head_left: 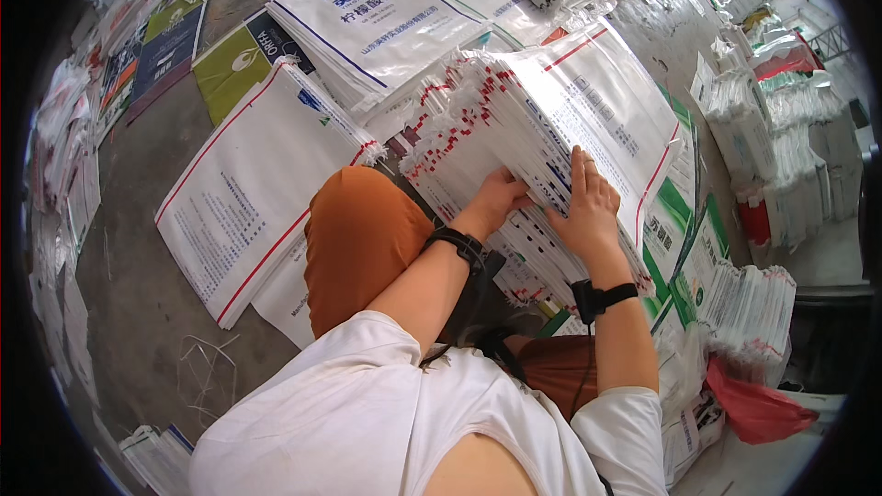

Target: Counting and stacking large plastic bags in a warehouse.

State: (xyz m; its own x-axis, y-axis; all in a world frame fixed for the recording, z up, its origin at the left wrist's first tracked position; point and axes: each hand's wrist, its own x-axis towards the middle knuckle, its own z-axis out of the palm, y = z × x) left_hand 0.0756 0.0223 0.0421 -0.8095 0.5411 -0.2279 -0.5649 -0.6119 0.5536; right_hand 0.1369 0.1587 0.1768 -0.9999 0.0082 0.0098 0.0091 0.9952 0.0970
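Observation:
A thick stack of flat white woven bags (597, 101) with red-marked edges lies in front of me, its layered side facing me. My left hand (497, 199) is at that layered side, its fingers bent around the bag edges; the fingertips are partly hidden. Beside it, my right hand (588, 207) rests against the stack's near edge, fingers stretched upward along the top bag and thumb out to the left. Each wrist wears a black strap. Left of my knee lies another pile of white bags (239, 193) with red border lines.
Beyond is a pile of white bags with blue lines (367, 28). Green-and-white bags (675, 239) lie to the right, near a bundled stack (749, 312) and a red plastic bag (758, 404). Tall bundles (781, 129) stand far right. Loose strapping (207, 372) lies on the floor.

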